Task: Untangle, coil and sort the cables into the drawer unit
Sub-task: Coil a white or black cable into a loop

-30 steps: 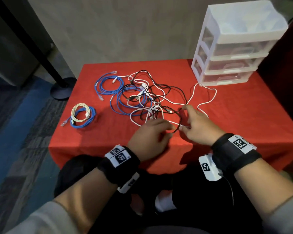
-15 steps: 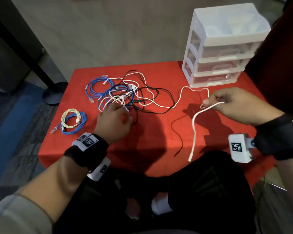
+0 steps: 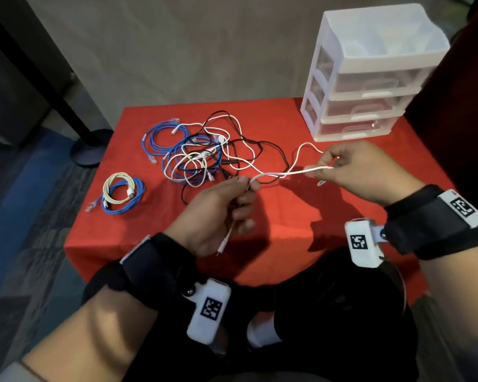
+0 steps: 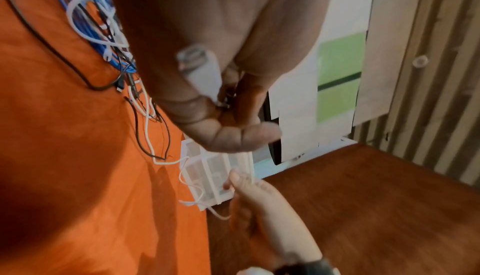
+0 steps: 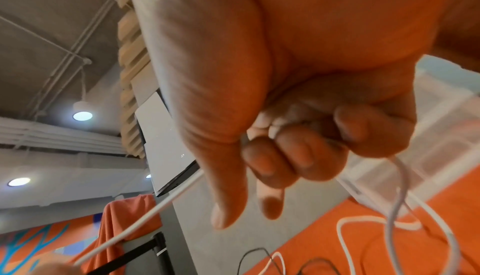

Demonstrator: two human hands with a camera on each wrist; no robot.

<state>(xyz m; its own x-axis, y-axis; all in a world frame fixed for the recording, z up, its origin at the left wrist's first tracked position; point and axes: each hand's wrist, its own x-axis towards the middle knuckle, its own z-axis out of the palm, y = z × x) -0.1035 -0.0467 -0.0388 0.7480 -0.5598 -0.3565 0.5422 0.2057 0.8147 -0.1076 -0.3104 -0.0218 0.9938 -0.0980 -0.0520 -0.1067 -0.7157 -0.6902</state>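
Note:
A white cable (image 3: pixel 293 172) stretches taut between my two hands above the red table (image 3: pixel 356 205). My left hand (image 3: pixel 246 186) pinches it near one end, and the plug (image 3: pixel 222 245) dangles below the palm. The left wrist view shows that white plug (image 4: pixel 200 68) against my curled left fingers (image 4: pixel 228 135). My right hand (image 3: pixel 324 168) grips the cable further along, fingers (image 5: pixel 293 152) curled round it (image 5: pixel 155 205). The rest of it trails back into a tangle (image 3: pixel 204 158) of white, black and blue cables. The white drawer unit (image 3: pixel 370 78) stands at the back right with all drawers shut.
A coiled blue cable (image 3: pixel 163 136) lies left of the tangle. A cream coil nested with a blue coil (image 3: pixel 122 191) sits near the table's left edge. A black post base (image 3: pixel 91 147) stands on the floor to the left. My legs are under the near edge.
My left hand left the tangle and came up to pinch the white cable's hanging end. The right hand kept its grip, and the cable is now stretched between both hands.

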